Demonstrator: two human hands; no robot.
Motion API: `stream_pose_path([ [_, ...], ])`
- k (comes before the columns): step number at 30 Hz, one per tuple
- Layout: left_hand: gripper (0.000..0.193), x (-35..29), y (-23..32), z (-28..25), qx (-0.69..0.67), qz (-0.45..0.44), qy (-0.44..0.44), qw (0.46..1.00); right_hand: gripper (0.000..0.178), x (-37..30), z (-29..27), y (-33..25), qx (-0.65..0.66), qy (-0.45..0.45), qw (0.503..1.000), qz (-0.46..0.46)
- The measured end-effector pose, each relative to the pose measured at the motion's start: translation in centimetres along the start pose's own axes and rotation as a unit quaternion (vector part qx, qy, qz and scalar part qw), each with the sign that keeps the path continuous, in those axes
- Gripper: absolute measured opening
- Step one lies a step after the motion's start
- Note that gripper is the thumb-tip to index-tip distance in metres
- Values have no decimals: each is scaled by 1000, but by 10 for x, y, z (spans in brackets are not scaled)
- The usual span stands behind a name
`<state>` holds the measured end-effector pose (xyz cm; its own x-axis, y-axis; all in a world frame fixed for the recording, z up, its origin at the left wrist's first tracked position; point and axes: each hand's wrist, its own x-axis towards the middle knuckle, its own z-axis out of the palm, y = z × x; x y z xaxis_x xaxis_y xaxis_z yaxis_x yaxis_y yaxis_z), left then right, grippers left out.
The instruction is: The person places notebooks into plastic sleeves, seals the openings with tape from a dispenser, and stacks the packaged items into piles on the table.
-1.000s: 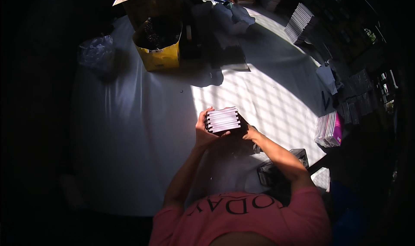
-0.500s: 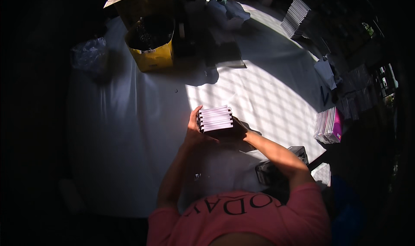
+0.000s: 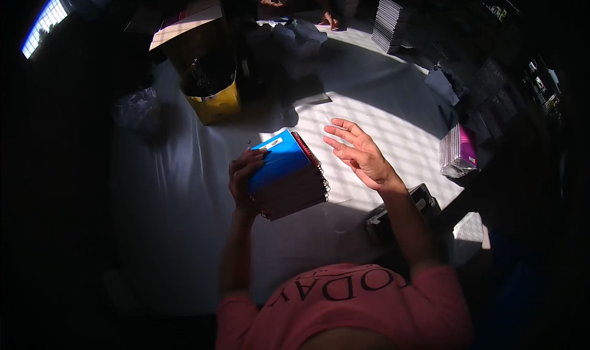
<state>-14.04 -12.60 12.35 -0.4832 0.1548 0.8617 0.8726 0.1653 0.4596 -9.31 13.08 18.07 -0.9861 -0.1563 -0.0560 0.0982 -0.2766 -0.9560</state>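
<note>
A stack of spiral notebooks [image 3: 284, 159] is gripped in my left hand [image 3: 244, 173], tilted so that a blue cover with a white label faces up. Wire coils run along the stack's right and lower edges, and its lower side lies in shadow. My left fingers wrap over the left edge of the cover. Just right of the stack, my right hand [image 3: 359, 153] is raised over the sunlit part of the table, holding nothing, its fingers stretched and apart.
A yellow box [image 3: 215, 106] with a dark liner stands at the far left, by a clear plastic bag [image 3: 136, 107]. Bundled notebooks [image 3: 458, 150] lie at the right, and a taller stack [image 3: 388, 24] stands farther back. Near my right forearm sits a black container [image 3: 424, 199]. Across the table are another person's hands [image 3: 330, 21].
The notebook stack has turned from its page edges to its blue cover. My right hand has let go and lifted away to the right. Another person's hands now show more at the far side.
</note>
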Motion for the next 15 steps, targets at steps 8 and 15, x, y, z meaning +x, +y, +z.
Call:
stream_pose_path([
  [8,29,35,97,-8,99,411,-336,842,53,-109,40,26,14,-96,988,122],
  [15,95,-114,107,0,-141,-155,-182,961,49,-185,17,138,258,106,956,89],
])
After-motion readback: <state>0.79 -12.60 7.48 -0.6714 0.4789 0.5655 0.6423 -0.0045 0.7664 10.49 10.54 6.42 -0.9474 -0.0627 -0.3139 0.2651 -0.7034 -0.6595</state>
